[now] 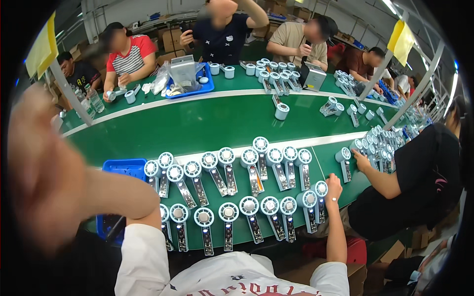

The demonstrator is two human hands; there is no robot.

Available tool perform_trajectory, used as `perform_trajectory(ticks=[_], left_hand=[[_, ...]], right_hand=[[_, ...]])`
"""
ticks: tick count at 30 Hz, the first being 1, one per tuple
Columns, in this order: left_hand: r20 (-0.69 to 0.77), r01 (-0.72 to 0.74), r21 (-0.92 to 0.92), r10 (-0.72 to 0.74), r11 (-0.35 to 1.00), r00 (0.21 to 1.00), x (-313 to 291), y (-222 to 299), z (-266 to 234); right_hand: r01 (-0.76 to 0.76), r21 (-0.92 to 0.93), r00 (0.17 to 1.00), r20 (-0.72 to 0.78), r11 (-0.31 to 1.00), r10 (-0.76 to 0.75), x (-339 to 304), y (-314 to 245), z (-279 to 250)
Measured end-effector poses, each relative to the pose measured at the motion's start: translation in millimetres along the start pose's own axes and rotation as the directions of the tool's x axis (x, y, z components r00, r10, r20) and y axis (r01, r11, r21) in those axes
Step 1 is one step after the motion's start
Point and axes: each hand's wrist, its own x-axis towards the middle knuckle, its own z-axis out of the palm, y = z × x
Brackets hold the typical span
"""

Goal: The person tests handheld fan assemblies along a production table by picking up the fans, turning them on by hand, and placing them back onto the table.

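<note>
My left hand (pixel 47 172) is raised very close on the left, large and blurred; its fingers are smeared and I see nothing clear in them. On the right side of the green bench, my right hand (pixel 334 187) rests with fingers curled, just beside a light-blue handheld fan (pixel 321 189); whether it touches the fan or holds something small is hidden. Two uneven rows of such fans lie before me, with round spoked heads and open handles showing circuit boards. One fan (pixel 249 205) lies in the near row, another (pixel 249 157) in the far row.
A blue tray (pixel 124 163) stands at left, partly behind my left arm. Across the green conveyor belt (pixel 197 123), people work beside more fans and a blue bin (pixel 210 81). At right, a person in black (pixel 419 172) reaches to a fan (pixel 343 155) near mine.
</note>
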Motion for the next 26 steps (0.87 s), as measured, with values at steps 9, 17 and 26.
perform_trajectory(ticks=[9, 17, 26], left_hand=[[0.360, 0.676, 0.457, -0.815, 0.578, 0.454, -166.8, -265.0, 257.4], [0.614, 0.345, 0.528, -0.629, 0.776, 0.477, -325.3, -381.1, 420.7], [0.769, 0.091, 0.558, -0.555, 0.825, 0.316, -296.8, -404.3, 397.6]], right_hand=[[-0.005, 0.004, 1.000, 0.003, 1.000, 0.005, 6.6, -1.7, 2.1], [-0.113, 0.110, 0.990, 0.096, 0.987, 0.103, 9.9, -5.6, -9.7], [-0.168, 0.117, 0.980, 0.127, 0.979, 0.153, 25.7, -12.2, -17.5]])
